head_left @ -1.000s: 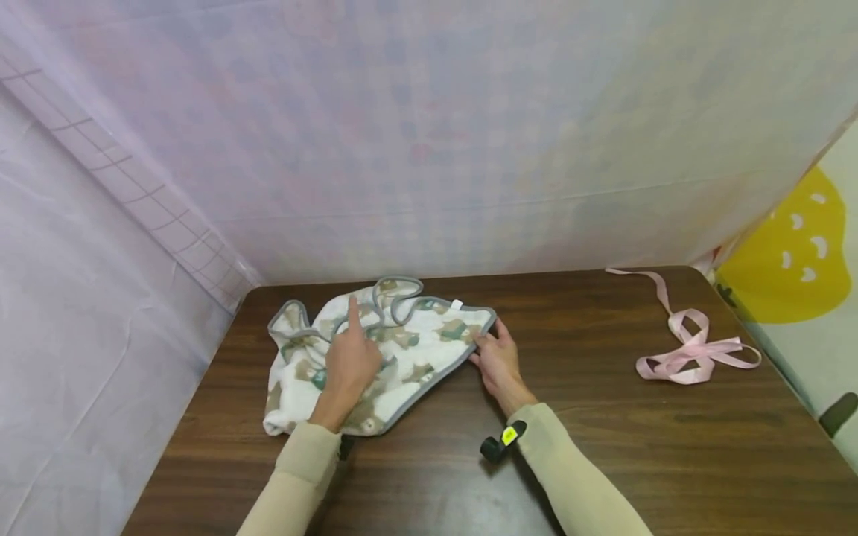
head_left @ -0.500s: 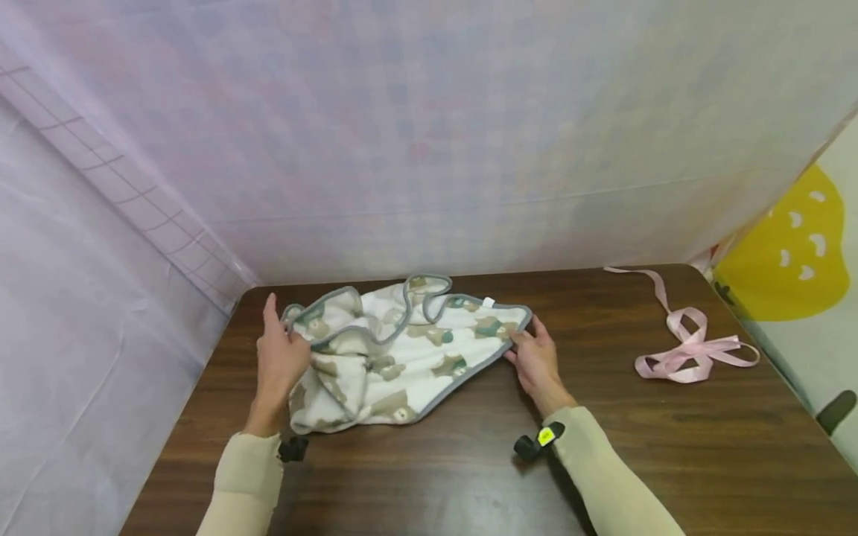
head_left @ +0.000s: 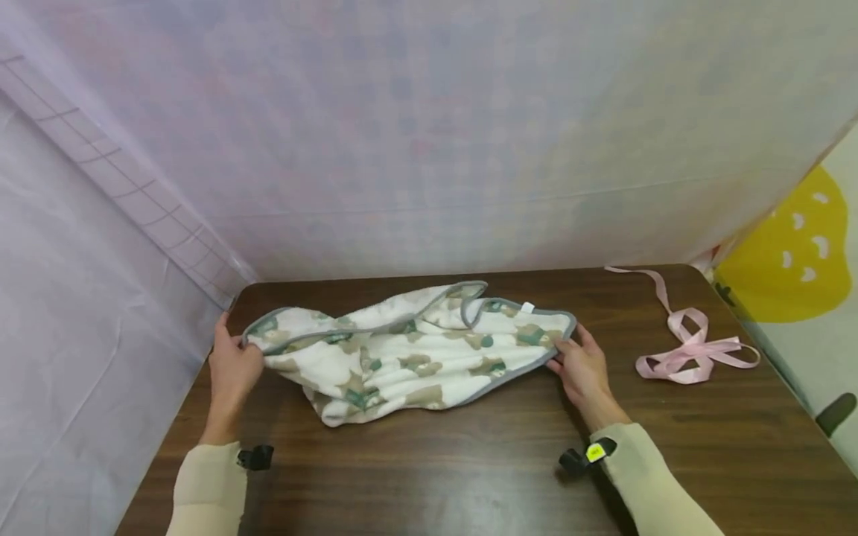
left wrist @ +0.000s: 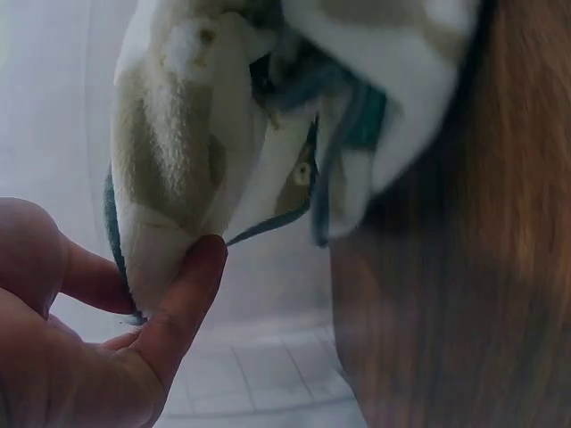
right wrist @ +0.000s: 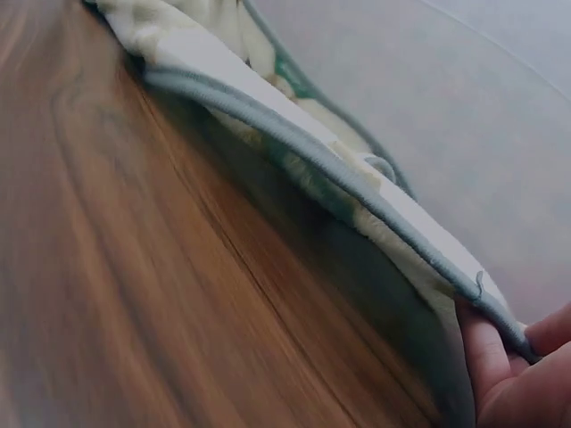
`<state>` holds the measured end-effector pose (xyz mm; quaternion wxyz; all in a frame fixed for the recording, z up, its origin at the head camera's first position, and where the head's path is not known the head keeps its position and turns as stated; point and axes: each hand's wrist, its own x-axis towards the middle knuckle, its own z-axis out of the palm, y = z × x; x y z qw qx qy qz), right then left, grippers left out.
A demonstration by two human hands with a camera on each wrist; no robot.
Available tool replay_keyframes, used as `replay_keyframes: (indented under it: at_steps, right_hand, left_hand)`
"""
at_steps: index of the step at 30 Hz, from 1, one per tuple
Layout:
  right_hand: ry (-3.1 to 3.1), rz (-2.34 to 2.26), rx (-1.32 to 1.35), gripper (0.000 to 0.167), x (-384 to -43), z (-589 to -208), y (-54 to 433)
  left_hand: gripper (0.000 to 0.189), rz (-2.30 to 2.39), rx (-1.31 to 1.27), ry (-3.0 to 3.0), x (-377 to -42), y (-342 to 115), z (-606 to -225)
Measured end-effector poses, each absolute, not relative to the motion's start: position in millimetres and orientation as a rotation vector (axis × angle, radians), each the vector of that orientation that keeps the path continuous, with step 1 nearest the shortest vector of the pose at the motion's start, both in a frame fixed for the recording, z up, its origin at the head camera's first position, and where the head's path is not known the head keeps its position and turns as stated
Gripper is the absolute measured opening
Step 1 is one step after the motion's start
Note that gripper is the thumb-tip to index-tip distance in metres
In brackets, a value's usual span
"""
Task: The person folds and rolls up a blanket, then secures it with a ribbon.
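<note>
Across a dark wooden surface (head_left: 415, 487) set against a pale hanging sheet (head_left: 429, 149), a person holds a fleecy, bear-patterned cloth (head_left: 415, 361) stretched sideways between two bare hands. The left hand (head_left: 233, 365) pinches one end by the surface's left edge, thumb and fingers brought together with only fabric between them. The right hand (head_left: 585, 370) grips the opposite corner, near a small white label (head_left: 527, 307), a finger tucked beneath the grey trim (head_left: 516, 381); seen from the right wrist, that edge is lifted, with shadow under it. Between the hands the cloth sags in pleats, its far side folded over itself and a rumpled lobe hanging at the near left.

The left hold looks shallow, close to the very tip, so a hard pull could drag the plush free. Uneven tension between the two sides would likely deepen the pleats rather than smooth them, and the doubled far edge could stay trapped if the cloth were pressed flat now. Drawn farther left, that end might spill over the surface's side. A pink ribbon (head_left: 697, 348) lies looped well apart at the right; only a wide sweep of the right arm seems likely to disturb it.
</note>
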<state>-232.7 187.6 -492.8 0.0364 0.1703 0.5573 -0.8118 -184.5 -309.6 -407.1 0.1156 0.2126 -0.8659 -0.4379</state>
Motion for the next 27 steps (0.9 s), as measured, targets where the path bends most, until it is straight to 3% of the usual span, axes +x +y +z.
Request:
replay_keyframes:
  at_steps: [7,18,23,27]
  right_hand:
    - [1.777,-2.428,0.616,0.072,-221,-492,222]
    - [2.108,-2.177,0.512,0.079,-201,-491,251]
    - [2.370,-2.029,0.560,0.073,-204,-487,254]
    - [2.620,-1.850,0.615,0.066,-208,-480,253]
  left_hand:
    - [0.077,-1.381,0.659,-2.497,-189,-328,-411]
    - [0.065,-1.483,0.594,-2.523,-200,-334,-416]
    - [0.063,-1.728,0.637,-2.395,-201,-340,-421]
    - [0.073,-1.773,0.513,-2.490,-200,-350,-426]
